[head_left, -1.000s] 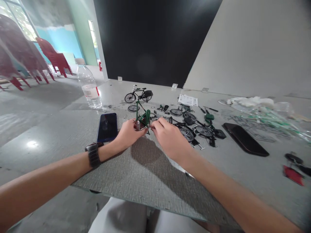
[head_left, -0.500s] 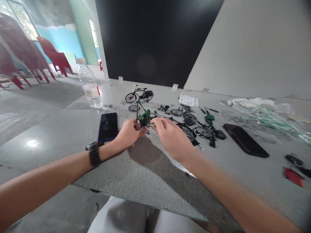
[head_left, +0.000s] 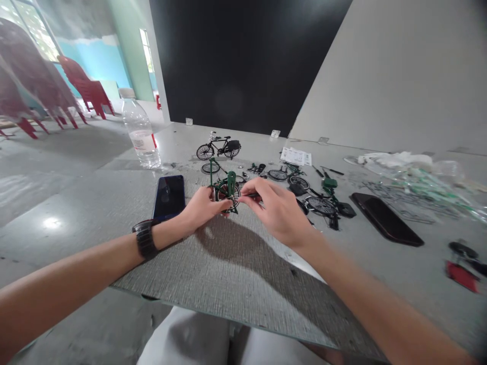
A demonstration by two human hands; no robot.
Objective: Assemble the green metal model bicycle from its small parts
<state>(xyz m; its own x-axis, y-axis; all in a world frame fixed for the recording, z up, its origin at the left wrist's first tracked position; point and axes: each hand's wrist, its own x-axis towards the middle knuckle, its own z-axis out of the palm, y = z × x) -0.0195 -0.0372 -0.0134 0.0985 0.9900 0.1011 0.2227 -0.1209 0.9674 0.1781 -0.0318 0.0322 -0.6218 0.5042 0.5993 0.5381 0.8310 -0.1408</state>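
My left hand point(head_left: 200, 208) grips a small green model bicycle frame with a wheel point(head_left: 227, 188) above the grey board point(head_left: 228, 268). My right hand point(head_left: 274, 209) pinches at the wheel's right side with thumb and forefinger, on a thin dark part I cannot make out. A finished black model bicycle point(head_left: 218, 147) stands farther back. Loose wheels and bicycle parts point(head_left: 304, 192) lie to the right of my hands.
A blue phone point(head_left: 169, 196) lies left of my hands, and a water bottle point(head_left: 140, 133) stands behind it. A black phone point(head_left: 386, 218) lies at the right, with clear plastic bags of parts point(head_left: 414, 182) beyond. Red parts point(head_left: 461, 268) sit at far right. Red chairs point(head_left: 83, 86) stand at back left.
The green frame has been turned so its wheel faces me more. My right hand rose a little and closed into a pinch at the wheel.
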